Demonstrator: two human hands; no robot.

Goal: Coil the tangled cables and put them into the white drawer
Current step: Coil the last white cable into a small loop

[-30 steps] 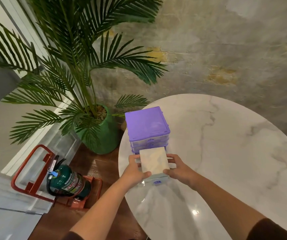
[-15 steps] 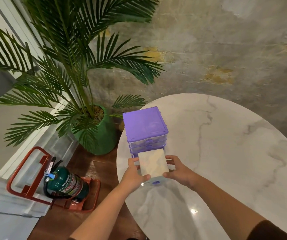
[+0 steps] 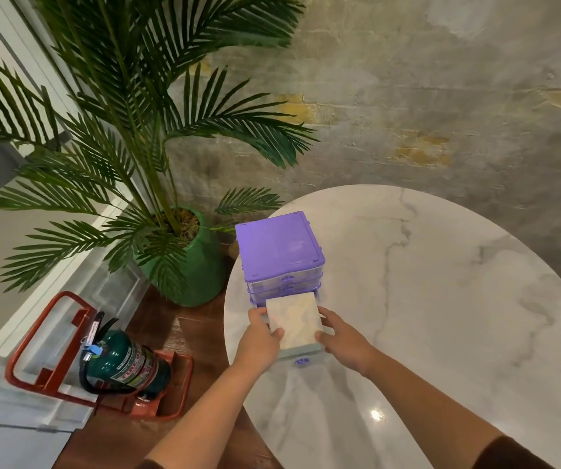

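A small purple drawer unit stands at the left edge of the round marble table. Its bottom drawer, pale and see-through with a purple knob, is pulled out toward me. My left hand grips the drawer's left side with the thumb over its rim. My right hand holds the drawer's right side. The inside of the drawer looks pale with nothing distinct in it. No cables are in view.
A palm in a green pot stands on the floor left of the table. A green fire extinguisher lies in a red stand beside it. A rough wall runs behind the table.
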